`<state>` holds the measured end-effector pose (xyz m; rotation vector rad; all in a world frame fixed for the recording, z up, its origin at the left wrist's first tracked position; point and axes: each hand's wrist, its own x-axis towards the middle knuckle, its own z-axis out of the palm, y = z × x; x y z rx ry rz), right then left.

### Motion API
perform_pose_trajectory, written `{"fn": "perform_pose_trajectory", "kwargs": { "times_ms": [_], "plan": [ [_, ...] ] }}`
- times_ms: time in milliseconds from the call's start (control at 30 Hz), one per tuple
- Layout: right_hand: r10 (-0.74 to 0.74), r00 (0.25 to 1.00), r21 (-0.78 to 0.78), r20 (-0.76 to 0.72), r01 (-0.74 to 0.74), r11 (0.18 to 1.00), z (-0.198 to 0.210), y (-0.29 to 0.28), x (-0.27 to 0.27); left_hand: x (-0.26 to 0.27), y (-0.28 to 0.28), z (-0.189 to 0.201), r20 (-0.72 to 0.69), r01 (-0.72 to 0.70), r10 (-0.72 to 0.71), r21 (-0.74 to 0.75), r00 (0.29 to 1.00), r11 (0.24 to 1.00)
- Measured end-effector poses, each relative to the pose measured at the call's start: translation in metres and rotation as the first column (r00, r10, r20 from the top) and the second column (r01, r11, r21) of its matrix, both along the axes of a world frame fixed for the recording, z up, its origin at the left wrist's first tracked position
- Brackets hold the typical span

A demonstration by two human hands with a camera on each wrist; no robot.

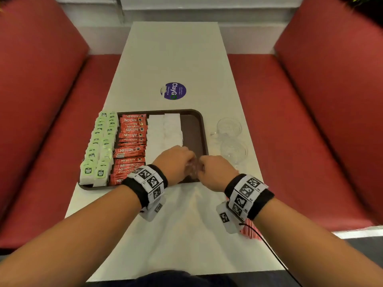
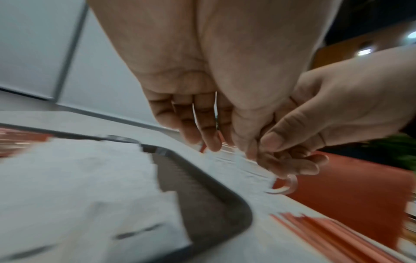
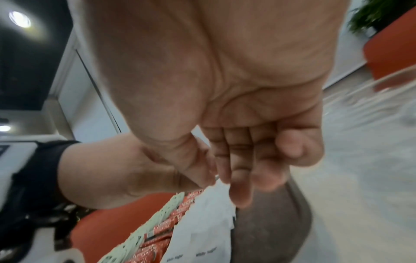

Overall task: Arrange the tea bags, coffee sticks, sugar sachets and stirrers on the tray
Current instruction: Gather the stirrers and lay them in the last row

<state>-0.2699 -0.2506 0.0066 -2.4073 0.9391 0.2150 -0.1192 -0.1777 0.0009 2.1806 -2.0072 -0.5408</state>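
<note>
While both hands meet above the near right corner of the brown tray [image 1: 204, 129], the left hand [image 1: 176, 161] and right hand [image 1: 215, 171] have their fingers curled toward a small clear, crinkled thing [image 1: 192, 168] between them (too blurred to name; whether either hand actually pinches it I cannot tell). On the tray, the tea bags [image 1: 99, 148] with green tags fill its left edge in two columns, the red coffee sticks [image 1: 130, 146] lie stacked just right of them, and the white sugar sachets [image 1: 163, 131] come next in two columns, leaving a bare strip along the tray's right side. Right of the tray, on the white table [image 1: 176, 54], stand two clear glasses [image 1: 229, 126]. Beyond the tray's far edge sits a round purple sticker [image 1: 173, 91]. A red-striped bundle [image 1: 249, 230] lies near the table's right edge, nearer the person than the tray, partly under the right wrist.
</note>
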Motion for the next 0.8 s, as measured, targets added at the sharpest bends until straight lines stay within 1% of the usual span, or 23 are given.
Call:
{"fn": "perform_pose_trajectory", "kwargs": {
  "times_ms": [100,200,333,433,500,533,600,667,700,800],
  "plan": [
    [-0.017,0.997,-0.011,-0.077,0.016,1.000,0.004,-0.001,-0.046,-0.037,-0.010,0.000,-0.027,0.145,-0.145,-0.008,0.989,0.989],
    [-0.119,0.976,-0.006,-0.185,0.120,0.993,0.000,-0.007,-0.090,-0.074,-0.021,-0.002,-0.006,0.308,-0.308,0.014,0.951,0.951],
    [-0.319,0.903,-0.083,-0.286,0.309,0.948,-0.007,-0.010,-0.139,-0.120,-0.045,-0.013,0.046,0.492,-0.493,0.035,0.869,0.870],
    [-0.413,0.843,-0.061,-0.345,0.419,0.906,-0.015,-0.001,-0.164,-0.148,-0.063,-0.024,0.110,0.609,-0.610,0.050,0.784,0.792],
    [-0.466,0.812,-0.032,-0.352,0.487,0.873,-0.023,0.004,-0.174,-0.165,-0.074,-0.028,0.107,0.680,-0.681,0.051,0.724,0.731],
    [-0.468,0.808,-0.026,-0.358,0.492,0.870,-0.027,0.007,-0.177,-0.171,-0.078,-0.030,0.102,0.718,-0.719,0.051,0.687,0.694],
    [-0.441,0.818,-0.016,-0.369,0.469,0.883,-0.032,0.012,-0.177,-0.180,-0.086,-0.035,0.120,0.789,-0.790,0.071,0.601,0.611],
    [-0.443,0.830,-0.017,-0.339,0.466,0.885,-0.036,0.015,-0.175,-0.181,-0.090,-0.043,0.167,0.828,-0.833,0.120,0.528,0.548],
    [-0.454,0.834,-0.016,-0.315,0.473,0.881,-0.038,0.017,-0.173,-0.180,-0.090,-0.045,0.188,0.831,-0.837,0.136,0.514,0.540],
    [-0.461,0.840,0.009,-0.288,0.483,0.875,-0.040,0.023,-0.167,-0.173,-0.087,-0.051,0.198,0.815,-0.822,0.139,0.533,0.562]
  ]
}}
